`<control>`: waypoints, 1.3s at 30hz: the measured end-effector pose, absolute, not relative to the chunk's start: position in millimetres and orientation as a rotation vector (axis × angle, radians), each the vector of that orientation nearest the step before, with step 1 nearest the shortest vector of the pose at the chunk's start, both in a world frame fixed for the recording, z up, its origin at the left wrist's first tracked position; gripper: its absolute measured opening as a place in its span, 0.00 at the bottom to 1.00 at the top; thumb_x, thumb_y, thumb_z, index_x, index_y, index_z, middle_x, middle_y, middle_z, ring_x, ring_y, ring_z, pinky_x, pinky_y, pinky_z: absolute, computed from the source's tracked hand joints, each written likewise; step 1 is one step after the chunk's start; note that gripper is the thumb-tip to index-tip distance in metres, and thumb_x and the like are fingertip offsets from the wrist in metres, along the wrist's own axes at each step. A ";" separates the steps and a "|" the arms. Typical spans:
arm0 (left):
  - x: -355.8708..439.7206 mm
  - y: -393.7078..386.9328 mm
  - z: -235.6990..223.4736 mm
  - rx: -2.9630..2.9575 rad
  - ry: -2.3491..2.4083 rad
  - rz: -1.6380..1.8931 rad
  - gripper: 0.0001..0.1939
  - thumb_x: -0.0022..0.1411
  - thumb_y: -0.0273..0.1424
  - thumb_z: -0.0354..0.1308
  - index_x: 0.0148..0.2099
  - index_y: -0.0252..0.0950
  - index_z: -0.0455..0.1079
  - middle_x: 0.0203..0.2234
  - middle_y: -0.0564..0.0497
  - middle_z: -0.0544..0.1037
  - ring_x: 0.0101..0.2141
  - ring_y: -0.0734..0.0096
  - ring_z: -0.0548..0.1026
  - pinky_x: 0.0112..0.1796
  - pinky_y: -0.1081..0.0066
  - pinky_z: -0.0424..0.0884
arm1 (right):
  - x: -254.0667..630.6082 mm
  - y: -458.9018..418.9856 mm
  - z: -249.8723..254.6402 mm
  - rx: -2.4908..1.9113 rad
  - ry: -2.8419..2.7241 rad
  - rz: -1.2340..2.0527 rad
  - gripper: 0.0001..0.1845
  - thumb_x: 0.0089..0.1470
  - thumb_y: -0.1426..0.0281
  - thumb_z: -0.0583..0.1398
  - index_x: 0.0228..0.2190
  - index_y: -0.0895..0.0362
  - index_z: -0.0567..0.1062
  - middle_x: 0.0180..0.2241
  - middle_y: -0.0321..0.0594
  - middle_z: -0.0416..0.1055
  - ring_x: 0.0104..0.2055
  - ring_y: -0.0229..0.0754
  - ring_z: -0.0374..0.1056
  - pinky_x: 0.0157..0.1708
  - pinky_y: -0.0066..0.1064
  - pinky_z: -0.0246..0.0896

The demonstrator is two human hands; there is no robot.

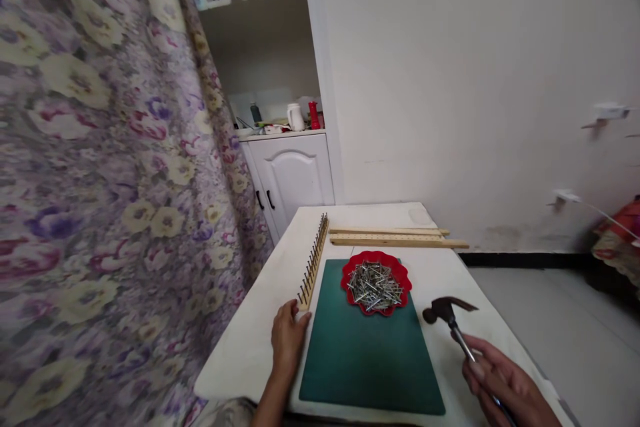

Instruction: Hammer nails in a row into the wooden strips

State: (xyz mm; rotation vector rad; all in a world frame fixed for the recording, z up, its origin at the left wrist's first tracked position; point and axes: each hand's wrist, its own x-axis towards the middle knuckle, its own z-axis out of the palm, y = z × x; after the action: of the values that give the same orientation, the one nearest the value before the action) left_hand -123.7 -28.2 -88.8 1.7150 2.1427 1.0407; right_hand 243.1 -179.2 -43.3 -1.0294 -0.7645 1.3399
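A wooden strip (305, 303) with a row of upright nails lies lengthwise on the left of the table. My left hand (289, 337) is at its near end, thumb on one side and fingers on the other. My right hand (500, 377) is closed around the shaft of a claw hammer (443, 310), its head raised over the table's right side. Between my hands is a green mat (370, 363). On the mat's far part sits a red scalloped dish (407, 277) heaped with loose nails (375, 287).
Several wooden strips (390, 239) lie crosswise at the back of the white table (250, 353). A flowered curtain (125, 180) hangs along the left. Behind stand a white cabinet (295, 170) and a wall (450, 80); plugs with a cable (567, 196) are at right.
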 end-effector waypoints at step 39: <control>-104.5 10.3 -77.3 1.776 2.439 0.767 0.11 0.56 0.33 0.52 0.41 0.35 0.66 0.36 0.45 0.72 0.37 0.62 0.73 0.34 0.69 0.64 | 175.7 -147.7 -76.0 -1.036 -0.929 1.413 0.27 0.41 0.53 0.65 0.41 0.57 0.73 0.23 0.36 0.70 0.17 0.35 0.60 0.17 0.25 0.53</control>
State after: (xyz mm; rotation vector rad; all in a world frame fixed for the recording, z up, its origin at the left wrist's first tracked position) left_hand -104.5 10.3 -77.3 1.7764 2.4387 0.7672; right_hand 175.7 -147.7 -76.0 -1.0362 -0.9288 1.4135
